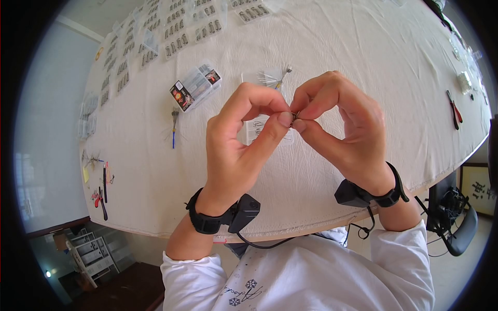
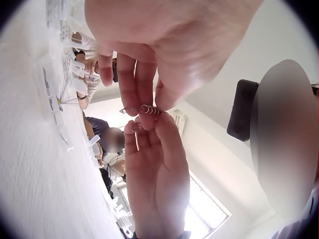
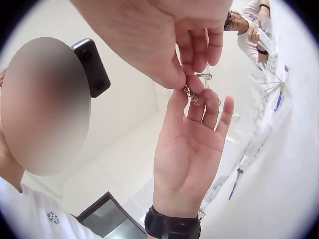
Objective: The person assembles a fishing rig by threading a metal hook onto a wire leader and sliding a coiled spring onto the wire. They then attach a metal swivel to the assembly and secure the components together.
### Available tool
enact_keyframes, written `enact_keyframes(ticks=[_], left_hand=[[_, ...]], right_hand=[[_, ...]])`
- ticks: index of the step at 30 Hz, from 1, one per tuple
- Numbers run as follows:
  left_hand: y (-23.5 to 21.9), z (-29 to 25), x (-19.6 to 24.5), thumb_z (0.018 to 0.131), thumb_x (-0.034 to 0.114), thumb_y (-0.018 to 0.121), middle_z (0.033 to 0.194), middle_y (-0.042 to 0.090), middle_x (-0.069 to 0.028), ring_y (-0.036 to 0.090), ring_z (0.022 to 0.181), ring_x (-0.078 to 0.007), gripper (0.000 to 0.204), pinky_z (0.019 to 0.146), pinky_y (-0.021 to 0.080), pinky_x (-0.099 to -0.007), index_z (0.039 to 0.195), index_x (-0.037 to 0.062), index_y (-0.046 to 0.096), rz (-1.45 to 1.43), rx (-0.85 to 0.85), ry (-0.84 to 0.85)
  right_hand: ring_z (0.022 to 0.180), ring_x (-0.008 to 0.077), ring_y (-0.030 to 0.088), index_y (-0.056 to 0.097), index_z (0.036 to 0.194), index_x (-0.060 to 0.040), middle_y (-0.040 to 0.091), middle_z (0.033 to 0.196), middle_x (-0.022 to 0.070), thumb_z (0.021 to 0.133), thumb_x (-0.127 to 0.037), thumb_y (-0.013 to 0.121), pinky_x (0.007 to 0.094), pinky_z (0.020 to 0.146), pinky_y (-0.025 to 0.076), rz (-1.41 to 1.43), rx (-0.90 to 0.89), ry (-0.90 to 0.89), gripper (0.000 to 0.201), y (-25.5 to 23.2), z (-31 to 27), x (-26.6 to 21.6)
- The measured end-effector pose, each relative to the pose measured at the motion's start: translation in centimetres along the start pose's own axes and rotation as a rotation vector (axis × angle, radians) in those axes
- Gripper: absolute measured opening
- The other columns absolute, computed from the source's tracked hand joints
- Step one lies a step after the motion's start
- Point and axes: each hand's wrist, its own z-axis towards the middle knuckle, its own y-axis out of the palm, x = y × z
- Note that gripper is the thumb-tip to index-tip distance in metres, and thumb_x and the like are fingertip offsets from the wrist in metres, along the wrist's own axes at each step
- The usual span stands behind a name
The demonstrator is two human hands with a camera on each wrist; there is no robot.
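Observation:
Both hands are raised above the white cloth table (image 1: 363,46) and meet fingertip to fingertip. My left hand (image 1: 285,114) pinches a small metal wire piece (image 1: 293,116) between thumb and forefinger. My right hand (image 1: 300,115) pinches the same piece from the other side. In the left wrist view the wire piece (image 2: 147,109) shows a short coil and a thin straight end, held between the left hand (image 2: 149,102) above and the right hand (image 2: 142,122) below. The right wrist view shows the wire piece (image 3: 197,99) between the right hand (image 3: 187,82) and the left hand (image 3: 194,107).
A clear plastic box (image 1: 195,85) lies left of the hands, and a bundle of thin wires (image 1: 275,79) beyond them. Rows of small packets (image 1: 181,31) fill the far left. Red-handled pliers (image 1: 455,111) lie at the right, red tools (image 1: 101,197) near the left edge.

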Motion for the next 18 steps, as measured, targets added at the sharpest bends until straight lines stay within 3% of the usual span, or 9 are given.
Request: enact_keyframes(ticks=[5, 11, 18], left_hand=[[0.52, -0.13, 0.06, 0.088, 0.006, 0.062, 0.084, 0.061, -0.0034, 0.058, 0.08, -0.0105, 0.008, 0.08, 0.047, -0.0262, 0.091, 0.0016, 0.056, -0.091, 0.024, -0.093], [0.46, -0.27, -0.08, 0.089, 0.007, 0.061, 0.083, 0.061, -0.0026, 0.057, 0.078, -0.0104, 0.007, 0.08, 0.045, -0.027, 0.09, 0.0023, 0.056, -0.089, 0.045, -0.093], [0.14, -0.07, -0.22, 0.088, 0.003, 0.061, 0.083, 0.061, -0.0037, 0.058, 0.076, -0.011, 0.006, 0.073, 0.047, -0.0254, 0.09, 0.0011, 0.056, 0.067, 0.049, 0.057]], right_hand=[[0.08, 0.0145, 0.058, 0.055, 0.08, -0.0046, 0.06, 0.086, 0.0065, 0.069, 0.012, 0.066, 0.0268, 0.073, 0.045, -0.084, 0.03, -0.051, 0.023, 0.19, -0.09, 0.12], [0.079, 0.0148, 0.058, 0.055, 0.082, -0.0037, 0.062, 0.085, 0.0068, 0.07, 0.012, 0.065, 0.0266, 0.072, 0.046, -0.124, 0.039, -0.051, 0.022, 0.31, -0.1, 0.09], [0.078, 0.0148, 0.06, 0.055, 0.084, -0.0026, 0.062, 0.084, 0.0065, 0.072, 0.011, 0.066, 0.0264, 0.072, 0.047, -0.144, 0.046, -0.051, 0.021, 0.29, -0.07, -0.14]])
